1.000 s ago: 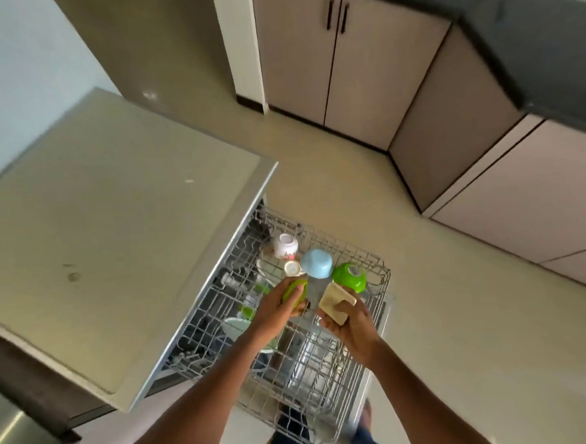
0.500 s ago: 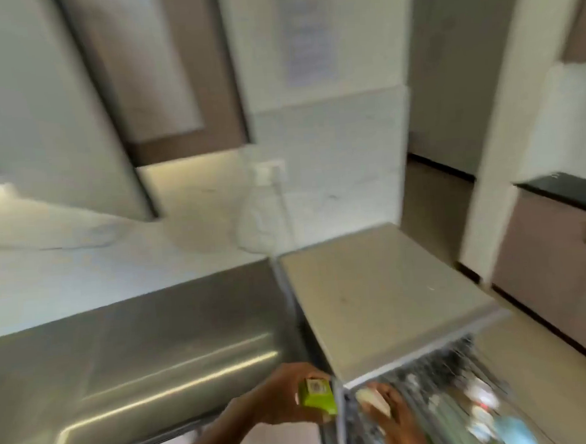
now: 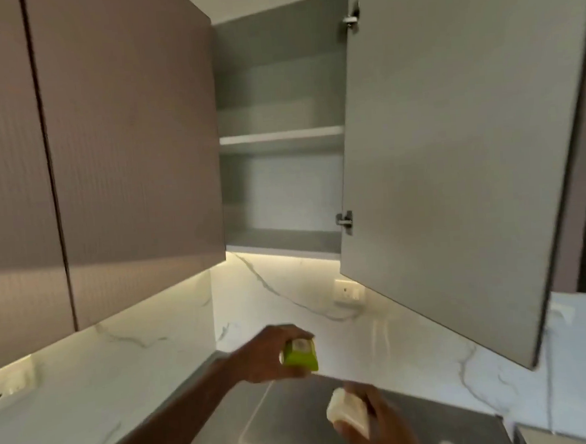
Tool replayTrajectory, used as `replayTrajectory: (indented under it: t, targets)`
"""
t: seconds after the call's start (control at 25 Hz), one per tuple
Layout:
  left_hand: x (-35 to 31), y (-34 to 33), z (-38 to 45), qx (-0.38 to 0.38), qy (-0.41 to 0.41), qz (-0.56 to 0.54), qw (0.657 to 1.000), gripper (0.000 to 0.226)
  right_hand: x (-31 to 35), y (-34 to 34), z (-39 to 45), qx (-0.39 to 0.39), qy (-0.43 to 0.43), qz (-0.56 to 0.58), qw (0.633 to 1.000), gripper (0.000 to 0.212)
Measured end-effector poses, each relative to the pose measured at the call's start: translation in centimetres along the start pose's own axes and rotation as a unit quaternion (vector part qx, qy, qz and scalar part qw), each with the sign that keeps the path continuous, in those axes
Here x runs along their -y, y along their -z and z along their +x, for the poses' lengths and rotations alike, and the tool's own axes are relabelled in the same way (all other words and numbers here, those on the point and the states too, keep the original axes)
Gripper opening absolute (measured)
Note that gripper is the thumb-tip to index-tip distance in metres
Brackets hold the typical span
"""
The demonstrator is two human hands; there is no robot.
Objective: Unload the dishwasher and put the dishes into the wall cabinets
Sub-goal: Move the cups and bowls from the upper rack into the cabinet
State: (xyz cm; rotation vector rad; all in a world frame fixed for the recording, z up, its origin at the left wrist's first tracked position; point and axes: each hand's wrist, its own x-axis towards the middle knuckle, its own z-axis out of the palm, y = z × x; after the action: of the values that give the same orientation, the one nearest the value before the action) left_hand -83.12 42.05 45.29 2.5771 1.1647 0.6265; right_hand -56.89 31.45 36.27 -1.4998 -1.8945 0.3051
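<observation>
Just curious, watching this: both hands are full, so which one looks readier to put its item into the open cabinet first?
Probably the left hand. It holds the green cup higher, nearer the open cabinet and below its opening. The right hand holds the cream piece lower and farther away.
</observation>
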Motion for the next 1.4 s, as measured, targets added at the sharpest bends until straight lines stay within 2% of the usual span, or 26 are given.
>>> replayTrajectory:
  t: [0.04, 0.16, 0.32, 0.4, 0.52, 0.6, 0.76, 0.84, 0.92, 1.04, 1.12, 1.2, 1.28, 1.32, 1.36, 1.4]
  targets:
    - [2.3, 2.6, 2.4, -0.031, 0.0, -0.013, 0.999, 0.069, 2.2, 0.7, 4.0, -0.028, 0.058, -0.043, 0.997, 0.065]
    - [8.1, 9.3, 11.2, -0.092, -0.008, -0.013, 0.996, 0.065, 6.5, 3.1, 17.8, -0.032, 0.102, -0.127, 0.986, 0.069]
    - [12.9, 14.9, 21.1, -0.074, -0.04, 0.033, 0.996, 0.067, 10.4, 5.2, 31.2, -0.052, 0.144, -0.278, 0.948, 0.059]
    - [14.8, 16.5, 25.3, -0.051, -0.042, 0.024, 0.998, 0.064, 10.7, 5.7, 36.5, -0.07, 0.101, -0.323, 0.938, 0.057]
    - [17.5, 15.9, 29.7, -0.017, -0.038, -0.005, 0.999, 0.068, 8.5, 5.3, 41.4, -0.017, -0.045, -0.312, 0.949, 0.054]
    - [18.7, 14.5, 31.8, 0.001, -0.033, -0.02, 0.999, 0.071, 6.7, 4.7, 43.4, 0.022, -0.1, -0.326, 0.94, 0.055]
    - [20.7, 12.9, 34.7, 0.064, -0.042, -0.063, 0.995, 0.071, 4.6, 3.9, 46.2, 0.078, -0.125, -0.341, 0.928, 0.054]
    - [21.7, 12.1, 35.2, 0.058, -0.042, -0.091, 0.993, 0.068, 3.6, 3.4, 46.9, 0.068, -0.118, -0.326, 0.935, 0.053]
    - [22.1, 11.3, 35.0, 0.03, -0.037, -0.098, 0.994, 0.065, 3.0, 2.8, 46.8, 0.047, -0.11, -0.311, 0.943, 0.056]
    - [20.7, 11.5, 33.7, -0.043, -0.041, -0.052, 0.997, 0.084, 2.8, 1.5, 44.5, -0.037, -0.044, -0.305, 0.951, 0.075]
    - [18.8, 11.8, 31.9, -0.142, -0.072, 0.009, 0.987, 0.087, 4.2, 0.9, 40.8, -0.107, 0.054, -0.251, 0.96, 0.073]
    - [16.3, 10.3, 28.8, -0.271, -0.116, 0.056, 0.954, 0.075, 5.9, 0.6, 35.2, -0.141, 0.14, -0.2, 0.96, 0.077]
    - [12.7, 4.2, 23.5, -0.389, -0.125, 0.027, 0.912, 0.057, 5.6, -0.1, 27.6, -0.173, 0.164, -0.177, 0.955, 0.072]
    - [10.7, -0.7, 20.0, -0.408, -0.111, -0.001, 0.906, 0.05, 4.4, -0.2, 22.9, -0.183, 0.152, -0.158, 0.958, 0.065]
    - [8.8, -6.4, 16.2, -0.395, -0.088, -0.033, 0.914, 0.045, 2.7, -0.6, 17.5, -0.18, 0.131, -0.143, 0.964, 0.058]
    - [6.8, -12.5, 12.3, -0.338, -0.07, -0.071, 0.936, 0.042, 0.1, -1.3, 11.6, -0.17, 0.093, -0.142, 0.971, 0.051]
